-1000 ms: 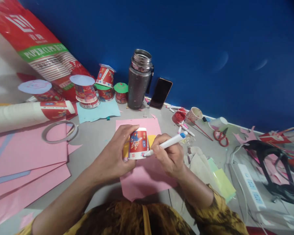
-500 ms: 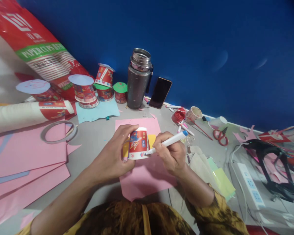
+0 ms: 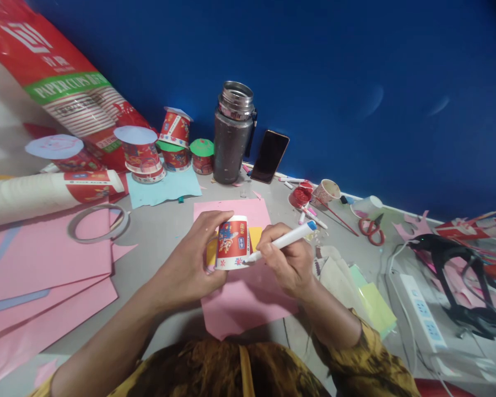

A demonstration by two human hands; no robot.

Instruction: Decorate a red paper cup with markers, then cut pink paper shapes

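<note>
Over the pink paper (image 3: 248, 309) in the middle of the table, my left hand (image 3: 198, 253) grips a red and white paper cup (image 3: 233, 242) from its left side. My right hand (image 3: 287, 259) is closed around a white marker (image 3: 289, 237) with a blue end. The marker's tip is at the lower right of the cup, by the white band with small printed marks; whether it touches cannot be told. Yellow paper (image 3: 255, 237) shows behind the cup.
A dark steel flask (image 3: 232, 138) and a leaning phone (image 3: 270, 156) stand behind. Decorated cups (image 3: 176, 127) and a tape roll (image 3: 72, 229) are left. Scissors (image 3: 372, 229), a power strip (image 3: 424, 314) and a black frame-like object (image 3: 481, 286) lie right.
</note>
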